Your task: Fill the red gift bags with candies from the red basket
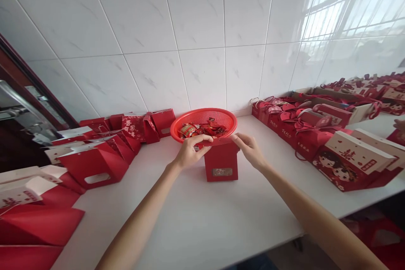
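A red paper gift box stands upright on the white table, a small clear window low on the side facing me. My left hand pinches the left end of its top flap between thumb and fingers. At the flap's right end, my right hand grips the edge the same way. Right behind the box sits a red plastic basket holding several wrapped snacks. The box partly hides the basket's near rim. What lies inside the box cannot be seen, apart from something pale behind the window.
Several red boxes with open tops crowd the table's left side. On the right stand rows of red boxes tied with ribbons and a printed box. A tiled wall rises behind. Another person's hand shows at the right edge.
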Motion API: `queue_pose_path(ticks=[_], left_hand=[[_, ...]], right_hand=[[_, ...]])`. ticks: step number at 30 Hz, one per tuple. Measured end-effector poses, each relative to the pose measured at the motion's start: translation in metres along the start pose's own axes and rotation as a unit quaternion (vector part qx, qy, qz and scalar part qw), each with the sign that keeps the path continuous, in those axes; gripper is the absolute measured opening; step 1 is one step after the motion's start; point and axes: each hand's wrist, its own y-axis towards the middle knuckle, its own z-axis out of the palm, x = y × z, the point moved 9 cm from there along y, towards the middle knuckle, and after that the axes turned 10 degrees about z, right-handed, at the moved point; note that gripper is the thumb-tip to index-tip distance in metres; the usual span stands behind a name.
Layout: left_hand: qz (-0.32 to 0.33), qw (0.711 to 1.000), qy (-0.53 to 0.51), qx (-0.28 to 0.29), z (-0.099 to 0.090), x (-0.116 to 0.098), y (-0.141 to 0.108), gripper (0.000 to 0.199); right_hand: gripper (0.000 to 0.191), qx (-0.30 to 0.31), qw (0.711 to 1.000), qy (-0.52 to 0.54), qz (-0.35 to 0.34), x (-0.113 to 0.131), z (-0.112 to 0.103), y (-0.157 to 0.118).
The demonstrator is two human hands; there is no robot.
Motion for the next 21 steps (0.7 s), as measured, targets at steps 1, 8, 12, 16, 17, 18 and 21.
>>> queue_pose_path(ticks=[1,8,12,16,17,18,21], left_hand=[[0.000,1.000,-0.006,0.004,0.000,0.000,-0.001,0.024],[-0.064,0.996,-0.031,-0.045,0.004,0.019,-0.006,0.032],[-0.074,0.994,-0.018,-0.080,0.003,0.022,-0.008,0.042],[-0.092,0.990,-0.023,-0.104,0.003,0.032,-0.016,0.056],[-0.097,0.989,-0.023,-0.108,0.004,0.035,-0.020,0.057],[-0.102,0.988,-0.023,-0.113,0.005,0.038,-0.026,0.059],[-0.121,0.978,-0.035,-0.164,0.004,0.047,-0.051,0.063]], right_hand=[[0.050,0.006,1.000,0.011,0.004,-0.003,0.002,0.001],[0.049,-0.010,0.999,-0.028,-0.026,-0.012,-0.001,0.007],[0.046,-0.031,0.993,-0.096,-0.054,-0.006,-0.005,0.006],[0.035,-0.023,0.990,-0.124,-0.065,-0.001,-0.003,0.005],[0.033,-0.018,0.989,-0.124,-0.075,0.000,-0.001,0.004],[0.031,-0.014,0.988,-0.126,-0.087,0.000,0.001,0.002],[0.027,-0.019,0.984,-0.133,-0.112,-0.001,0.007,-0.003]])
